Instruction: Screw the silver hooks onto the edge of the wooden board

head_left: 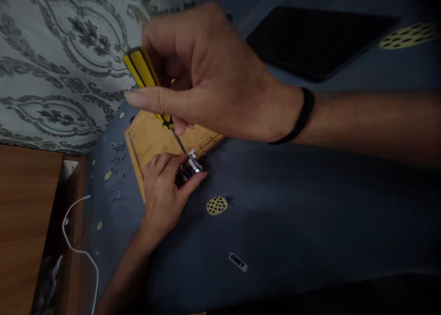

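Note:
In my right hand (213,76) is a yellow and black screwdriver (144,69), its handle gripped between thumb and fingers. The thin shaft slants down, and its tip meets or nearly meets a small shiny metal fitting (195,163) at the edge of the wooden board (155,136). My left hand (165,186) pinches that fitting between thumb and fingers, partly covering it. A row of small dark holes runs along the board's near edge. The exact contact of the tip is too small to make out.
Several small metal parts (117,147) lie on the blue patterned cloth (275,205) left of the board. A large dark flat panel (313,42) rests at upper right. A white cable (69,241) hangs by the wooden furniture (24,214) at left. Patterned fabric (62,53) fills the upper left.

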`<state>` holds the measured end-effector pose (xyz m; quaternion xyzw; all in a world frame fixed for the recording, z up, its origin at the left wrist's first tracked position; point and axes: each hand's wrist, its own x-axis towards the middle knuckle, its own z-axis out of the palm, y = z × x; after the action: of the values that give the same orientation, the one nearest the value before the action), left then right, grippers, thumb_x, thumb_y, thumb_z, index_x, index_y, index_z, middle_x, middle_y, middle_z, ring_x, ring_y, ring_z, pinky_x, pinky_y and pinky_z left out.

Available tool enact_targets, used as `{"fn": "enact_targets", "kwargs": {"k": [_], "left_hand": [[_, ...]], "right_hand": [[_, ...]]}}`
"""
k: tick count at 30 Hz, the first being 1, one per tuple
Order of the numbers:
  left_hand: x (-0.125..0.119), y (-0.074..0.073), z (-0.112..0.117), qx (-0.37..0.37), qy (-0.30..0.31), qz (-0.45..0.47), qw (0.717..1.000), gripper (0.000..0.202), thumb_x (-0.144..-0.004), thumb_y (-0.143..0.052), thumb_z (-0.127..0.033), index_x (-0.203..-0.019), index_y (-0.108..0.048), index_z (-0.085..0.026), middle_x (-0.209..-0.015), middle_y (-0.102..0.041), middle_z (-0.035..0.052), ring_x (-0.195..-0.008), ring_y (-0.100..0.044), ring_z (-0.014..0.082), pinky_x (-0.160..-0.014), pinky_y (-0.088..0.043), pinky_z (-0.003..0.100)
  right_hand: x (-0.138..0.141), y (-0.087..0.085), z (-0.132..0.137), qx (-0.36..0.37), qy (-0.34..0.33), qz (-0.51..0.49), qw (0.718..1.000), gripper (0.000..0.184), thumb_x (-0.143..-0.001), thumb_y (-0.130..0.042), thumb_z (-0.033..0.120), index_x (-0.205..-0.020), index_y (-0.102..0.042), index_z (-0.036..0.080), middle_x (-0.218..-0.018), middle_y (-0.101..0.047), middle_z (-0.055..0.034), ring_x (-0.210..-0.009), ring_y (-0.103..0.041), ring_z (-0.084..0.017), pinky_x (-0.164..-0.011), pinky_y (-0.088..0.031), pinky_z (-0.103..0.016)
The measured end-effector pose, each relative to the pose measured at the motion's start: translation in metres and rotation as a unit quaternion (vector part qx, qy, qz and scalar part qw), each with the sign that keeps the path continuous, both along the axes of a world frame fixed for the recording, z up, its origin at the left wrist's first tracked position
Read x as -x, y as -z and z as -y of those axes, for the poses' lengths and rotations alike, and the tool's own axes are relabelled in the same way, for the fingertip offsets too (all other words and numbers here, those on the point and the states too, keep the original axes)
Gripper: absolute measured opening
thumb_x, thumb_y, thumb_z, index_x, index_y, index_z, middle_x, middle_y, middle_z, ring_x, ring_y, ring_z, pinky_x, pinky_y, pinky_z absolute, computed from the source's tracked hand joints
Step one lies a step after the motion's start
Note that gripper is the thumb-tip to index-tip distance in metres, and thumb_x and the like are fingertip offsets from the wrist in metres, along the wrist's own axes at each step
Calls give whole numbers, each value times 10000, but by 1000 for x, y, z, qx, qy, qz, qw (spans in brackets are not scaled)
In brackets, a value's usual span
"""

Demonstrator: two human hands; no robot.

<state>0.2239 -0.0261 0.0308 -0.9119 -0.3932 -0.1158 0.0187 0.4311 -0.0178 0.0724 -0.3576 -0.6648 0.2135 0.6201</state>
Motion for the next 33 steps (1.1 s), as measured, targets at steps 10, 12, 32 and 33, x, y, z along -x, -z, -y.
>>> {"fn": "enact_targets", "kwargs": {"k": [10,12,32,33], "left_hand": [[-5,-1,0,-9,14,4,1000,416,-932,-662,-571,-1068,-723,-183,-935,-691,54,-925,-621,256,-819,-451,412],[-5,-1,0,-10,13,4,1000,410,-928,-672,-563,-1069,-727,-182,-940,-692,54,-922,-623,255,-823,-453,413],[-3,2,-1,-20,18,14,1000,406,-921,-680,-555,-1032,-731,-168,-951,-699,57,-923,-638,266,-821,-458,408],[-4,2,0,-18,19,14,1000,407,-919,-683,-553,-1039,-732,-167,-949,-698,57,-923,-638,268,-819,-457,410]], "right_hand": [[-2,-3,7,125,-20,47,991,397,-933,-685,215,-685,-378,182,-675,-446,111,-520,-451,19,-473,-369,-129],[-2,-1,6,125,-22,50,991,374,-934,-683,215,-694,-401,169,-691,-456,109,-530,-443,27,-475,-362,-118],[-7,-6,6,98,-112,114,982,242,-934,-618,163,-712,-577,76,-628,-455,136,-532,-484,63,-518,-397,-25],[-7,-5,6,98,-109,98,984,235,-909,-657,172,-712,-568,82,-621,-449,144,-506,-469,65,-500,-393,-30]]}}
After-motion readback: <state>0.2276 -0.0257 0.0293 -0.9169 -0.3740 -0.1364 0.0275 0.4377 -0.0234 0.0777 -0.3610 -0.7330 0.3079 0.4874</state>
